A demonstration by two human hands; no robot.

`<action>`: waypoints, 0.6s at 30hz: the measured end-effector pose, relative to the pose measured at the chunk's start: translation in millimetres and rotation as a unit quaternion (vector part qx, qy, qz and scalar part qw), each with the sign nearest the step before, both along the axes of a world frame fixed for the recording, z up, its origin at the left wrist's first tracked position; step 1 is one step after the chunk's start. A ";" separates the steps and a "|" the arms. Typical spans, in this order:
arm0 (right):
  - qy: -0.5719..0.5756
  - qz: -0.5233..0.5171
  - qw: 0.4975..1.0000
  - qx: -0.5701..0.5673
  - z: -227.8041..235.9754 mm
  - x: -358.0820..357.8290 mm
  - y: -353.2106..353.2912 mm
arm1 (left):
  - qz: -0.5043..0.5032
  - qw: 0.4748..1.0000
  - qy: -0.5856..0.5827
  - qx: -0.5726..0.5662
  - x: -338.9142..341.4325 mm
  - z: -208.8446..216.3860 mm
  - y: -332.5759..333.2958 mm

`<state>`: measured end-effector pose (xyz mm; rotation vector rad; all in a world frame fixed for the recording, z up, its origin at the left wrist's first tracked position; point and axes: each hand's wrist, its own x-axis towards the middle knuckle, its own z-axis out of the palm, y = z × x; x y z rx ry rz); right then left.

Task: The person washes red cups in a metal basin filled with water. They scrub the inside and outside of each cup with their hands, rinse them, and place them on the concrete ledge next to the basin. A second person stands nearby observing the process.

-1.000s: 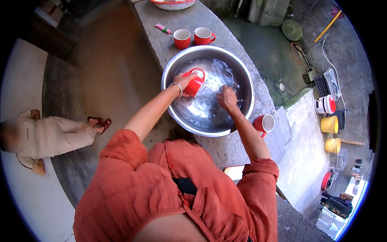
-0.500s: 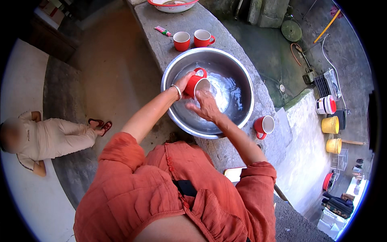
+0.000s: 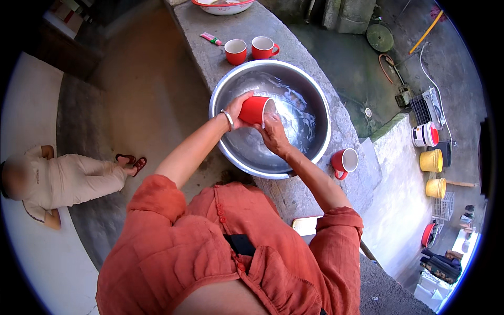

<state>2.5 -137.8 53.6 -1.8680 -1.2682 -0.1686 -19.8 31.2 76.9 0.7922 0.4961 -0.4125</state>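
A red mug [image 3: 254,109] with a pale inside is held tilted over a wide metal basin [image 3: 319,128], its mouth facing right. Water glints in the bottom of the basin. My left hand [image 3: 237,110], with a bangle at the wrist, wraps the mug's closed end and side. At the mug's mouth, my right hand [image 3: 275,136] has its fingers bent over the rim, partly hidden, and its thumb near the lower edge. The mug's handle is out of sight. Another red mug [image 3: 344,161] lies on its side right of the basin.
Behind the basin, a red mug [image 3: 235,52] and a second red mug [image 3: 263,49] stand near a small tube [image 3: 211,39]. An enamel bowl [image 3: 224,7] sits farther back on the stone ledge [image 3: 294,50]. A phone-like object [image 3: 305,226] lies near me. Another person [image 3: 79,178] is at left.
The mug has turned in my left hand, so its handle no longer shows. My right hand has closed from spread fingers onto the mug's rim.
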 end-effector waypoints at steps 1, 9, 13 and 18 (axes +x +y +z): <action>0.064 -0.042 0.997 0.011 -4.4 -2.1 -1.6 | -0.016 0.999 -0.002 -0.040 1.4 -4.3 1.7; 0.436 -0.169 0.865 0.184 13.4 -15.9 31.1 | 0.124 0.982 -0.065 0.123 10.2 -5.4 -24.2; 0.127 -0.103 0.985 0.053 10.0 -3.4 4.2 | 0.111 0.992 -0.022 0.053 6.2 -5.1 -13.2; 0.612 -0.136 0.721 0.294 31.3 -1.1 23.0 | 0.152 0.968 -0.052 0.192 -3.1 -3.1 -29.2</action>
